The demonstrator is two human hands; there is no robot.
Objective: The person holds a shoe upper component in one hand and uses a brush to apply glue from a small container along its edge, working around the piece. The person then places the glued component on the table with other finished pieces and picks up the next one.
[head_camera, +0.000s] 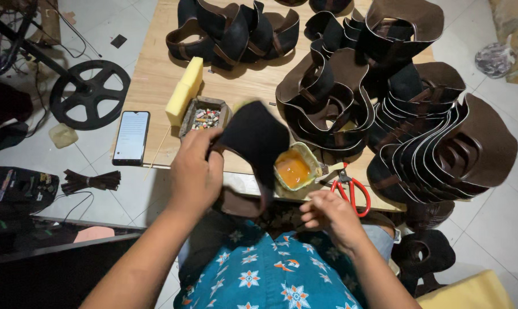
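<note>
- The left hand [195,171] is closed around the edge of a dark leather piece [256,140], thumb and fingers pinching it and holding it up over the near edge of the wooden board [156,74].
- The leather piece spreads out to the right of those fingers and hangs down past them toward the person's lap; it is slightly blurred.
- The right hand [330,214] sits lower, its fingers curled in loosely; I cannot tell whether they hold anything small.
- Just beyond the right fingers lies a pair of red-handled scissors [350,189], near but not touching.
- Between the two hands, just past the hanging leather, stands a small container of orange glue [293,169].
- Just beyond the left fingers sits a small box of mixed bits [206,117], with a yellow sponge block [184,91] leaning beside it.
- Left of the left fingers a phone [132,137] lies flat at the board's edge.
- Well beyond and to the right of both hands, stacks of curved dark leather pieces [430,137] crowd the board.
</note>
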